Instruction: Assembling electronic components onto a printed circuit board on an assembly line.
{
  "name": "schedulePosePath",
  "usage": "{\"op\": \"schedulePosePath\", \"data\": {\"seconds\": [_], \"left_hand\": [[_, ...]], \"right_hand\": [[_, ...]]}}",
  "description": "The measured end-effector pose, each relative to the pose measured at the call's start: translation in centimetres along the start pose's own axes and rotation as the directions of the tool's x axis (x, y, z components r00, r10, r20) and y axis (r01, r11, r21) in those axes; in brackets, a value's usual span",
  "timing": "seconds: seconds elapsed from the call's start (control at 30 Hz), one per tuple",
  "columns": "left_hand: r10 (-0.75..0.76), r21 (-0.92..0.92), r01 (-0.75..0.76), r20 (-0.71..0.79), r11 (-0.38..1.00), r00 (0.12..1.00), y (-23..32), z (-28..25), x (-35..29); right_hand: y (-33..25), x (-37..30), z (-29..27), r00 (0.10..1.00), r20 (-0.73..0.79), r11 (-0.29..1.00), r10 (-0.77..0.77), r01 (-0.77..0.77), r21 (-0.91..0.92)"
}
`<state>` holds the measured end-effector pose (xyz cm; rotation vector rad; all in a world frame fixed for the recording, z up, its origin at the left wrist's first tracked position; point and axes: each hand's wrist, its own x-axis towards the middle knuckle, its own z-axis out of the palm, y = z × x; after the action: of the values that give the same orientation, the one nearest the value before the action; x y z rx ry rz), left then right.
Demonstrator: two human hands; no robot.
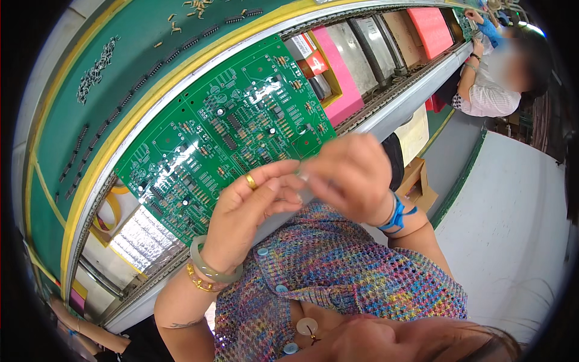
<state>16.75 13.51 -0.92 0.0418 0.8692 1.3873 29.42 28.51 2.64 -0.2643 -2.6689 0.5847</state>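
Note:
My left hand (244, 208) is held over the near edge of a large green circuit board (208, 154), its fingers curled and the thumb bent in. Close beside its fingertips is my right hand (350, 175), blurred by motion, with its fingers drawn together. Between the two hands there seems to be something small and pale, too smeared to name. Resistors, dark chips, round capacitors and other small parts stand on the board. It lies across the rails of a conveyor.
Beyond the rail, a green bench (63, 114) holds rows of black chips (129, 96), a heap of small metal parts (96, 69) and loose tan components (196, 7). A pink-edged box (344, 78) and a red block (429, 33) line the conveyor. Another person (491, 90) works at the far right.

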Motion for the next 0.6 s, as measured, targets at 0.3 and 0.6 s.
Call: {"op": "schedulePosePath", "data": {"seconds": [0.3,0.6], "left_hand": [[-0.009,-0.153,0.016,0.048,0.988,0.999,0.3,0.4,0.1],[0.058,0.105,-0.059,0.012,0.993,0.998,0.2,-0.2,0.0]], "right_hand": [[4.9,0.8,1.9,0.882,-0.02,0.882,0.47,-0.469,0.05],[5.3,0.9,2.3,0.89,0.008,0.89,0.455,-0.455,-0.014]]}}
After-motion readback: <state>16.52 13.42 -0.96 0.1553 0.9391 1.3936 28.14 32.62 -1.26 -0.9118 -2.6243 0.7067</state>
